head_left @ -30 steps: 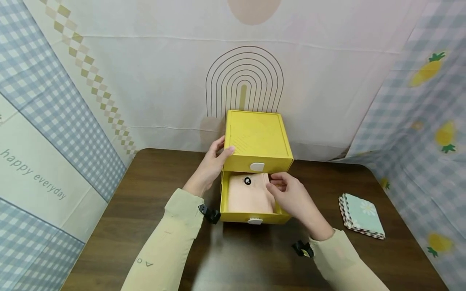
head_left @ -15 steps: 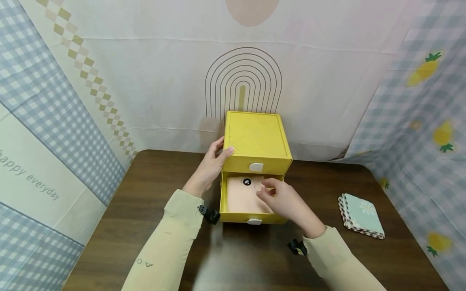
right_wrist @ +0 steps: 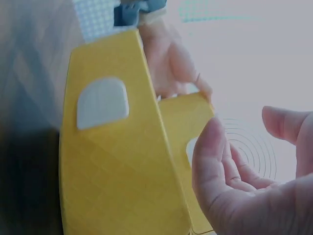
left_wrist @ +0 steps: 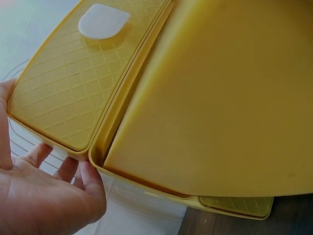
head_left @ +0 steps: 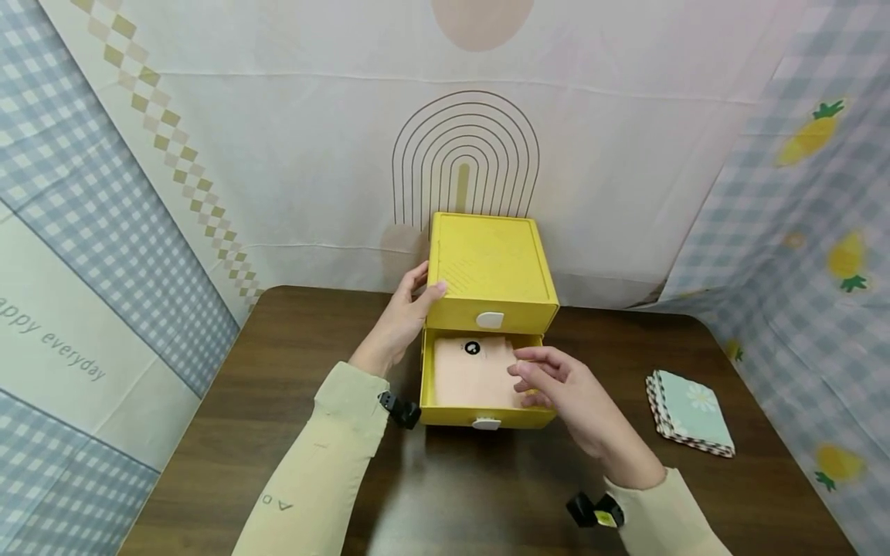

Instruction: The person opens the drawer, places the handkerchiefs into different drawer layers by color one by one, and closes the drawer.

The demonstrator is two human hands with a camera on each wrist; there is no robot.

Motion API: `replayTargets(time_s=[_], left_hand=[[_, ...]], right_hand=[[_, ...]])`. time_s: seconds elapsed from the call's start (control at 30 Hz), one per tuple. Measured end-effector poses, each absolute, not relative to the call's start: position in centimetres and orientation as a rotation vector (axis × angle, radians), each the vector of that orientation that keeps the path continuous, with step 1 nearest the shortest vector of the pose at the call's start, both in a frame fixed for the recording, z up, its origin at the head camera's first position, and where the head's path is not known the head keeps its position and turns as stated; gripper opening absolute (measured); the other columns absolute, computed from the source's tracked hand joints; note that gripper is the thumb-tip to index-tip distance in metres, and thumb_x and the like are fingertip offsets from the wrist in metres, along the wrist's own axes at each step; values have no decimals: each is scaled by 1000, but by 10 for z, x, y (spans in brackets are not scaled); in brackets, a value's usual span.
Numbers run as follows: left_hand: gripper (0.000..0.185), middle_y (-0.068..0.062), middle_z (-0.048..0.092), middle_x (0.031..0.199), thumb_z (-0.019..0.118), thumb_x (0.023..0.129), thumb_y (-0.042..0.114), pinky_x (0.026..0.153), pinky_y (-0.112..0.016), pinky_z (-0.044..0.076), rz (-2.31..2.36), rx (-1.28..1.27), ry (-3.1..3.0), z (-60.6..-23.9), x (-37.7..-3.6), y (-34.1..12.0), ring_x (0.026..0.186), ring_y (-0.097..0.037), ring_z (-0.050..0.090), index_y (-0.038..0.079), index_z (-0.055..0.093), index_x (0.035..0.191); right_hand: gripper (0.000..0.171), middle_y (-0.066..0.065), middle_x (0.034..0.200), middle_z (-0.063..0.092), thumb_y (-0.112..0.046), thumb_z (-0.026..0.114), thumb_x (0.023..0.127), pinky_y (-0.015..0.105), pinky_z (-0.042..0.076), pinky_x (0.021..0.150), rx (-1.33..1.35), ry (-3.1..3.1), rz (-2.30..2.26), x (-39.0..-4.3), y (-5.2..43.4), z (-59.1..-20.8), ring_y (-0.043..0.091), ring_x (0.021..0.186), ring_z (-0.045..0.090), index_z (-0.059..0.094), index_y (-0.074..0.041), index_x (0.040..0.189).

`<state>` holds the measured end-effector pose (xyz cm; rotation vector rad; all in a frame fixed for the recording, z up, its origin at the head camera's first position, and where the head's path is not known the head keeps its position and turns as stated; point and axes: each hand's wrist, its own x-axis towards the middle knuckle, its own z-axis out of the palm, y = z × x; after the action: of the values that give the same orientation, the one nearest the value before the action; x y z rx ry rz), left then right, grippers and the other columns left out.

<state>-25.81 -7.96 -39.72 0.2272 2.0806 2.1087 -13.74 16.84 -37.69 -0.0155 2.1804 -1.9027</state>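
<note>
A yellow two-drawer box (head_left: 490, 259) stands near the back of the table, its upper drawer closed. The lower drawer (head_left: 521, 418) is pulled out and holds a folded light pink cloth (head_left: 473, 380) with a round black mark. My left hand (head_left: 395, 324) grips the box's upper left side, thumb at the top edge and fingers along the side wall, as the left wrist view (left_wrist: 54, 191) also shows. Over the right side of the drawer is my right hand (head_left: 573, 398), fingers loosely bent and apart. In the right wrist view, nothing lies between its thumb and fingers (right_wrist: 208, 161).
To the right on the dark wooden table (head_left: 278, 463) lies a folded stack of cloth (head_left: 694, 409), pale green with a flower on top and checked edges. A printed curtain (head_left: 313, 154) hangs behind the table. White handles (head_left: 490, 319) mark both drawer fronts.
My right hand first moved left over the pink cloth, then drew back right and toward me, its fingers spreading. The left hand has stayed on the box.
</note>
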Motion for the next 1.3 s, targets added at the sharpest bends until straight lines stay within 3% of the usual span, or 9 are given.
replayTargets(time_s=[0.33,0.53,0.67,0.93,1.3], left_hand=[[78,3,29,148,63,87,57,106,-43,34,2104,232,2083,-397,-257,-77,129,-19,39,33,26,151],[77,3,29,148,64,86,57,106,-43,35,2110,225,2076,-397,-257,-74,128,-19,41,33,27,150],[77,2,29,148,64,87,57,105,-43,35,2116,233,2063,-397,-257,-73,127,-20,42,33,28,150],[73,0,26,150,61,92,49,105,-41,35,2097,237,2034,-391,-253,-73,128,-20,41,31,24,152],[73,4,31,148,65,88,54,105,-42,35,2139,197,2079,-399,-258,-76,127,-20,42,34,31,149]], right_hand=[[44,22,114,62,-23,52,102,38,55,77,-257,1847,-1879,-106,177,-390,23,91,62,46,10,130],[35,26,115,62,-19,46,104,38,54,78,-395,1732,-1729,-98,178,-420,24,91,62,56,7,125],[38,27,115,62,-26,46,104,38,54,78,-331,1758,-1703,-99,175,-436,25,91,62,59,5,122],[56,15,100,68,-45,46,101,35,55,72,-75,1854,-1763,-97,158,-452,21,83,63,62,8,115],[71,11,90,68,-53,46,98,31,54,62,62,2034,-1845,-96,136,-465,19,75,60,61,14,115]])
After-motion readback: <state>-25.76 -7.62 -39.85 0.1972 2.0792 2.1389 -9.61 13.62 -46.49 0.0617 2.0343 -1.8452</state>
